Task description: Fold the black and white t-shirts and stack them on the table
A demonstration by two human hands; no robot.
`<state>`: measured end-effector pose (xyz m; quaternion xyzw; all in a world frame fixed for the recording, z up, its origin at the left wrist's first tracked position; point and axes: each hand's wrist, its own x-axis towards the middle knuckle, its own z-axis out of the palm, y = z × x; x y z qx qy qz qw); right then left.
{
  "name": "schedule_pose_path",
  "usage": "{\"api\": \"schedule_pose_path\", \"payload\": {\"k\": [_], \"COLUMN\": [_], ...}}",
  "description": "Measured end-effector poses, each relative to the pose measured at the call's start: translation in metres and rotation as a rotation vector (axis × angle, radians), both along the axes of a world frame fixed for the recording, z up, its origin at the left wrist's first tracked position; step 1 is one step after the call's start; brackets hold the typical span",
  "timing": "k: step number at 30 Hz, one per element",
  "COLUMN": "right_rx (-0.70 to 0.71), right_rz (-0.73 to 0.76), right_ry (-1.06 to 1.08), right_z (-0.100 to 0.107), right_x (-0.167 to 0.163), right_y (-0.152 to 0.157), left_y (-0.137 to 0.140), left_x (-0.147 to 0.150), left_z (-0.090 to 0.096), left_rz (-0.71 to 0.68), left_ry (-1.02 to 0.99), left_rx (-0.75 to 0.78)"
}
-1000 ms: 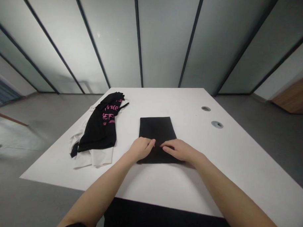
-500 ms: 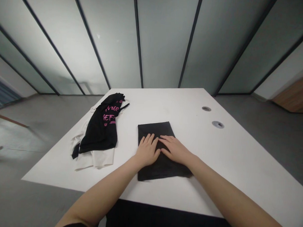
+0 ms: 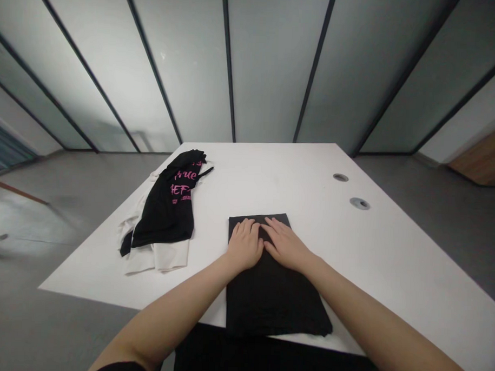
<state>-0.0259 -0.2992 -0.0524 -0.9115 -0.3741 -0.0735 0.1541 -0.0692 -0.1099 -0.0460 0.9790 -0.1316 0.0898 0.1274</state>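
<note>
A folded black cloth [image 3: 276, 297], seemingly a garment, lies flat close to the near edge of the white table. Flat on its far part rests my left hand [image 3: 246, 244], fingers stretched forward. Beside it, my right hand [image 3: 285, 242] also presses on the cloth with its fingers extended. The fingertips of both hands nearly meet near the cloth's far edge. To the left, a black garment with pink lettering [image 3: 169, 204] is spread over a white garment [image 3: 172, 257]; neither hand touches them.
The white table [image 3: 390, 277] has two round cable holes on its right side, a farther grommet [image 3: 341, 177] and a nearer grommet [image 3: 359, 203]. Frosted glass panels [image 3: 268, 67] with dark frames stand behind the table.
The folded black cloth has slid nearer to my body, and its near edge now reaches the table's front edge. My hands have stayed in about the same place, now closer to its far edge.
</note>
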Motion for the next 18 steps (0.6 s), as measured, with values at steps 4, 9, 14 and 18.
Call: {"api": "schedule_pose_path", "payload": {"k": [4,9,14,18], "right_rx": [-0.063,-0.134,-0.041,-0.048], "right_rz": [-0.039,-0.115,-0.067,-0.06], "right_ry": [-0.02,-0.017,0.018,0.05], "right_z": [0.007,0.017,0.007,-0.008], "right_x": [0.001,-0.004,-0.005,0.0], "right_y": [0.001,0.006,0.004,0.001], "left_y": [0.002,-0.003,-0.003,0.001], "left_x": [0.0,-0.003,-0.002,0.001], "left_z": [0.003,0.022,0.01,-0.005], "left_rz": [-0.014,-0.037,-0.02,-0.039], "left_ry": [0.009,0.04,0.019,0.059], "left_rx": [0.007,0.049,0.036,0.039]}}
